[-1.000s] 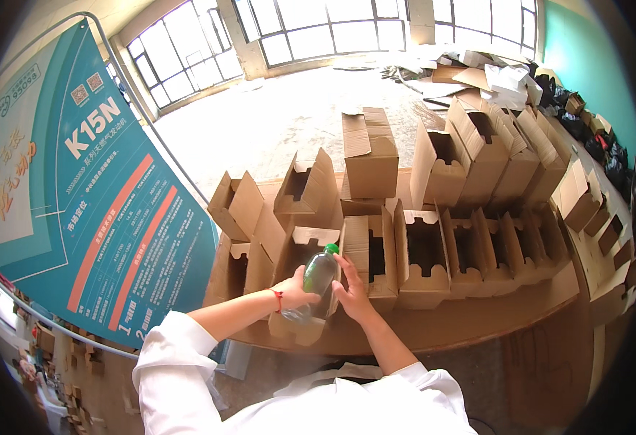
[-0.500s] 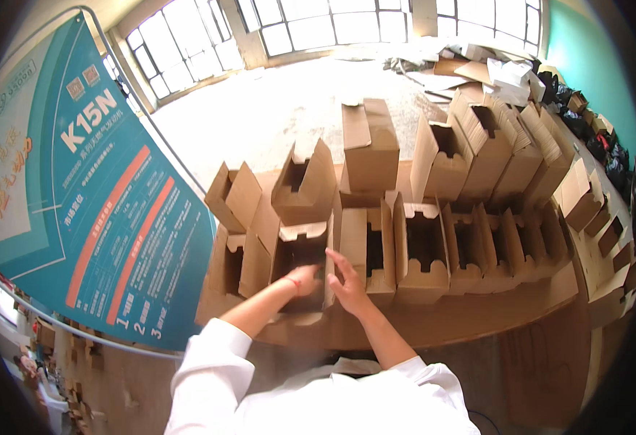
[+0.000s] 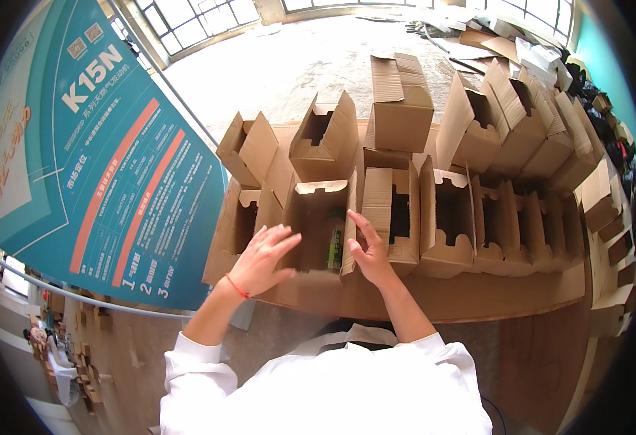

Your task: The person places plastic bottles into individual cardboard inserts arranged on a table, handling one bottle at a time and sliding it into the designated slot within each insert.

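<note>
In front of me stands an open cardboard box (image 3: 319, 190) with its flaps up. A green bottle-like thing (image 3: 335, 243) stands inside it against the right wall; its lower part is hidden. My left hand (image 3: 265, 259) is over the box's near left edge, fingers spread, nothing in it. At the right side of the same box, my right hand (image 3: 369, 250) has its fingers apart, with fingertips at the upright side flap (image 3: 350, 243). Another open box (image 3: 402, 239) is just to the right of this hand.
Several more open boxes stand in two rows, among them a taller one (image 3: 403, 119) at the back. They rest on a brown board-topped table (image 3: 434, 304). A teal poster stand (image 3: 136, 188) borders the left side. Flattened cardboard (image 3: 499, 47) lies piled far right.
My left hand has come out of the box and moved left, fingers spreading. The green thing inside now shows. My right hand stays by the right flap. The view has shifted.
</note>
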Motion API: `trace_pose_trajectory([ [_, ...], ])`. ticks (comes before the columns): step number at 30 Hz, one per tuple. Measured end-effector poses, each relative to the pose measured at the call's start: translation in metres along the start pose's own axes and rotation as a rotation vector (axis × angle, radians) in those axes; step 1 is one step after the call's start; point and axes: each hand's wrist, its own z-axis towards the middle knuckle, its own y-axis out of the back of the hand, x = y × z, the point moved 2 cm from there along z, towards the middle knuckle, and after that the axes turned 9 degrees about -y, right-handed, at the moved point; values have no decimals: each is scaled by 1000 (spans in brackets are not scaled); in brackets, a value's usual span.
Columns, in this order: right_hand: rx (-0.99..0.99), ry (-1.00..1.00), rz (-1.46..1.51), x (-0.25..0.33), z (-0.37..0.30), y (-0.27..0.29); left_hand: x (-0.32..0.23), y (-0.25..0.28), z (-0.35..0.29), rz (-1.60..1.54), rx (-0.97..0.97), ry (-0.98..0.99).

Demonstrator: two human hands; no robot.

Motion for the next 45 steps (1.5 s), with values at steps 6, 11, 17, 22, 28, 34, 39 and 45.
trace_pose_trajectory([
  [6,-2,-57,174,6,-1,-13,0,-51,21,74,-313,197],
  [11,123,134,-481,20,4,-28,3,-83,33,-274,-468,140],
  [17,120,171,-832,12,1,-43,10,-101,26,-333,-463,134],
  [22,160,159,-973,7,4,-49,-1,-109,27,33,-395,153],
  [28,104,-83,-799,7,-1,-58,-1,-109,28,34,-456,184],
  [34,-45,-167,-351,-14,-7,-73,3,-112,27,18,-476,197],
  [39,-48,-206,-393,-17,-11,-73,3,-115,28,51,-557,212],
  [45,-59,-213,-392,-15,-10,-72,1,-115,27,19,-585,215],
])
